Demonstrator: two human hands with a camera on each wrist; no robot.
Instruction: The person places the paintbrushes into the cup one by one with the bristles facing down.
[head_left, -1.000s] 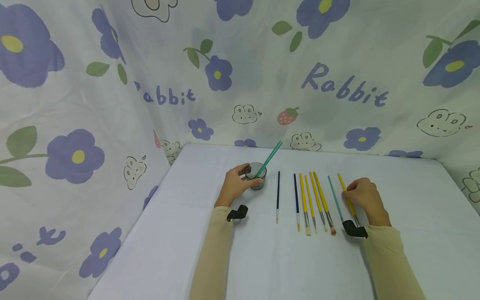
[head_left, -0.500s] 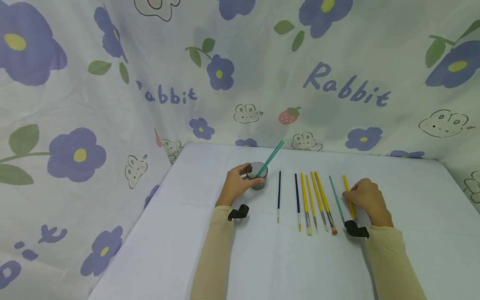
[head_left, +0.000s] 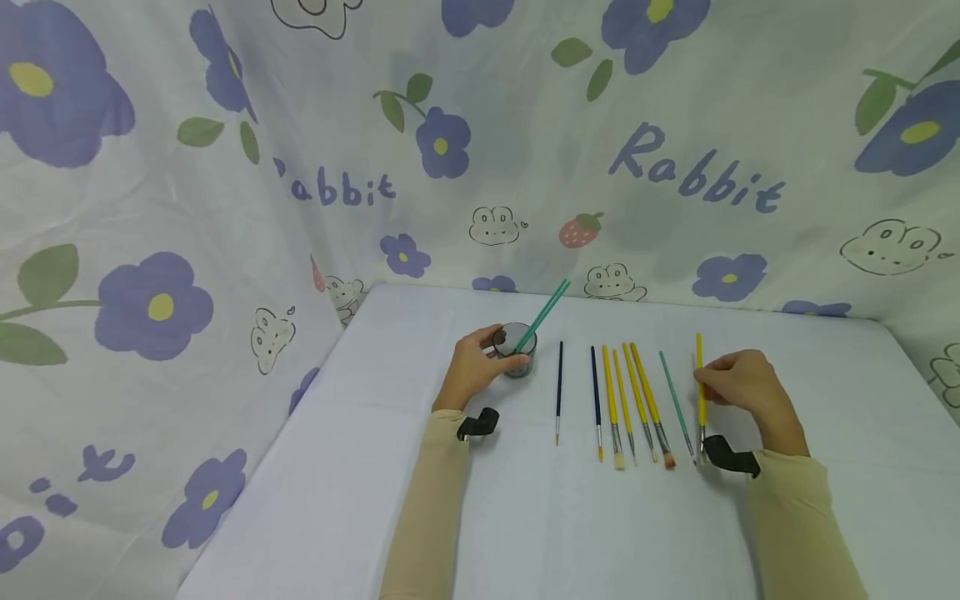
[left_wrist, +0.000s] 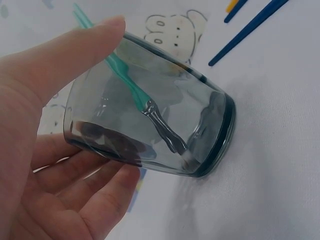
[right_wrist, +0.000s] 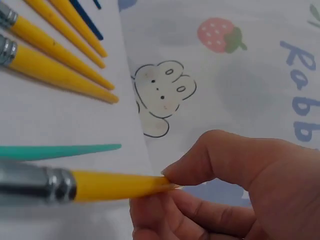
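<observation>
Yellow-painted handle, metal ferrule: we find the yellow brush (right_wrist: 115, 186) in the right hand (head_left: 750, 392), just beside a teal brush (head_left: 677, 407) lying on the surface (head_left: 562, 525), at the right end of the row of brushes (head_left: 611, 392). Thumb and fingers pinch its handle; we cannot tell whether the bristle end touches down. We judge it light and stiff; the smooth round handle may roll or pivot in so small a pinch. Preferred hold: mid-handle, clear of the soft bristles.

Smoky glass cup (left_wrist: 182, 102): left of the row, two teal brushes (left_wrist: 134, 89) leaning inside. The left hand (head_left: 472, 371) grips it, thumb on one side, fingers curled round the other. We expect it to be rigid, slick, breakable and heavier than any brush. Best held round the wall, firmly but without squeezing.
</observation>
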